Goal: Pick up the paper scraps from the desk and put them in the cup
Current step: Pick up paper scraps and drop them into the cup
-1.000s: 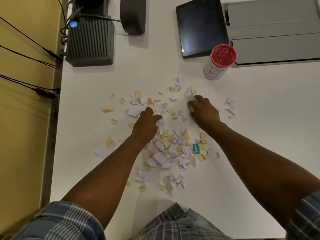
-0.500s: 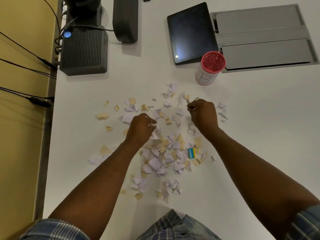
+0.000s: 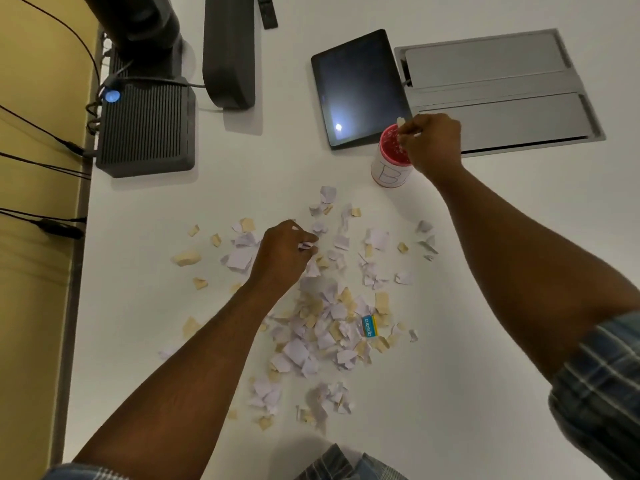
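Several white and tan paper scraps lie scattered over the white desk. A white cup with a red inside and a letter B on its wall stands at the far right of the pile. My right hand hovers over the cup's mouth, fingers pinched on small paper scraps. Down in the pile, my left hand is closed on a few white scraps at its fingertips. A small blue label lies among the scraps.
A dark tablet lies just behind the cup. A grey hatch panel is set in the desk at the far right. A black ribbed box with cables and a dark speaker bar stand at the far left.
My right hand has lifted from the pile with scraps and moved up and right to the cup. My left hand has closed on scraps in the pile.
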{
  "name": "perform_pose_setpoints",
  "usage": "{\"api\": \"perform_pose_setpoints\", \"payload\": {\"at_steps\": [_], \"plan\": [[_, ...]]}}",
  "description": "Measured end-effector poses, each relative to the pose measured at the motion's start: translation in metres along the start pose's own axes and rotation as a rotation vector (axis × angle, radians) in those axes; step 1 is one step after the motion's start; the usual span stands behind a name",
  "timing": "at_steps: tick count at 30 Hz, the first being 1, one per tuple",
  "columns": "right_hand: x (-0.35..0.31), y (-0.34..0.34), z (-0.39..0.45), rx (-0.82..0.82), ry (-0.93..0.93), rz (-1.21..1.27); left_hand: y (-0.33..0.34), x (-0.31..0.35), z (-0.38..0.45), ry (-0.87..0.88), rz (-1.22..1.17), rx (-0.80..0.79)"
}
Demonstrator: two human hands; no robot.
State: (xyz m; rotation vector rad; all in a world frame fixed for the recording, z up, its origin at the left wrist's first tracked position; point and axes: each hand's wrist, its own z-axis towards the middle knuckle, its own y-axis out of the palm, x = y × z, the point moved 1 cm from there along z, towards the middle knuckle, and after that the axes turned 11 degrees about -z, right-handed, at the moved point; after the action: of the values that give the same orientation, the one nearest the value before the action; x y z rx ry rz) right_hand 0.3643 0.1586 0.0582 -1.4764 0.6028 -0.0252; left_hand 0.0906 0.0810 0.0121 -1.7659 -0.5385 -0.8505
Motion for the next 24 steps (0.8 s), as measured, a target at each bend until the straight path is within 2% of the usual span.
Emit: {"api": "perform_pose_setpoints", "payload": {"at_steps": [3,6,8,10,14,16,20,24], "plan": [[-0.004,0.004,0.011,-0.254,-0.128,-0.226,0.000,0.007,0.007,0.036,0.010,-0.001],[-0.011,0.002,0.019,-0.330,-0.192,-0.325,-0.001,0.018,0.018,0.073,-0.006,-0.003],[-0.014,-0.001,0.022,-0.294,-0.196,-0.381,-0.003,0.029,0.026,0.098,-0.015,-0.011],[-0.012,-0.005,0.025,-0.192,-0.164,-0.367,-0.002,0.044,0.038,0.130,-0.067,-0.012],[0.005,-0.018,0.013,0.187,-0.068,-0.091,0.001,0.088,0.071,0.260,-0.104,0.053],[0.016,-0.017,-0.004,0.289,-0.020,0.061,0.009,0.112,0.092,0.335,-0.094,0.101],[0.046,0.003,-0.047,0.333,0.056,0.164,0.035,0.146,0.134,0.373,-0.049,0.116],[0.078,0.031,-0.082,0.265,0.142,0.144,0.062,0.152,0.162,0.387,0.099,0.044]]}}
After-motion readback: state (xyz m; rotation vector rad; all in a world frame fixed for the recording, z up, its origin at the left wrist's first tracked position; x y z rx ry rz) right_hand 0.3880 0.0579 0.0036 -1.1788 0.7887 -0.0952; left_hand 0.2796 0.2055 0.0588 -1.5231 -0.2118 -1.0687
